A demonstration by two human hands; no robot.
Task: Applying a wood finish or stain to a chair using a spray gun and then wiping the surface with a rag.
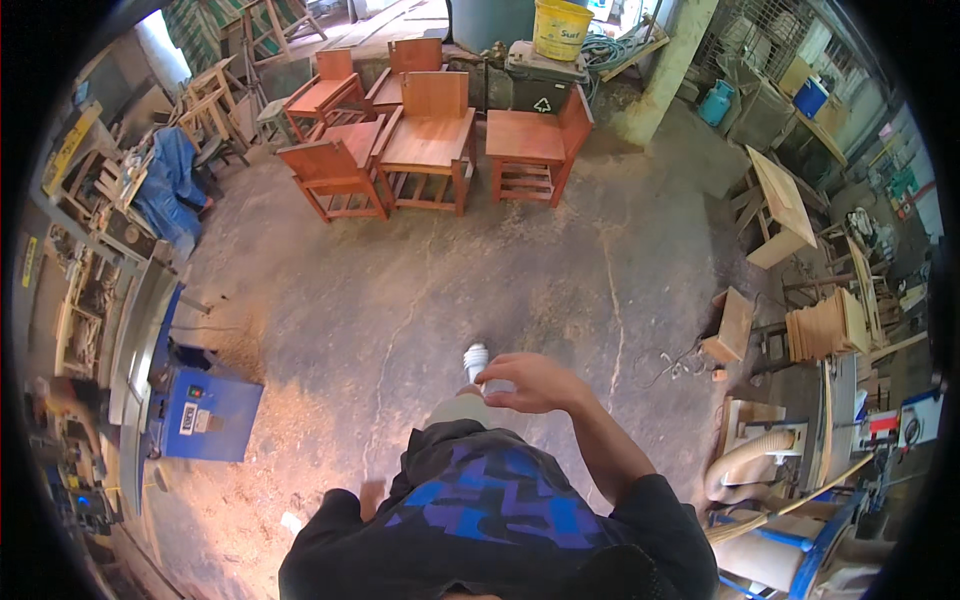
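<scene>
My right hand (532, 382) hangs in front of my body above the concrete floor. Its fingers are loosely bent, a gap shows between thumb and forefinger, and I see nothing held in it. Of my left arm, only a small blurred patch of skin (372, 498) shows beside the dark sleeve; the fingers there cannot be made out. One white shoe (475, 356) shows on the floor just beyond the right hand. Neither hand touches any object that I can see.
Several reddish wooden chairs (430, 135) stand together ahead. To the left is a blue machine cabinet (208, 415) beside sawdust. At right are a wooden box (730, 325), stacked boards (828, 326), a ribbed hose (745, 462) and loose cable. A concrete post (668, 75) rises at far right.
</scene>
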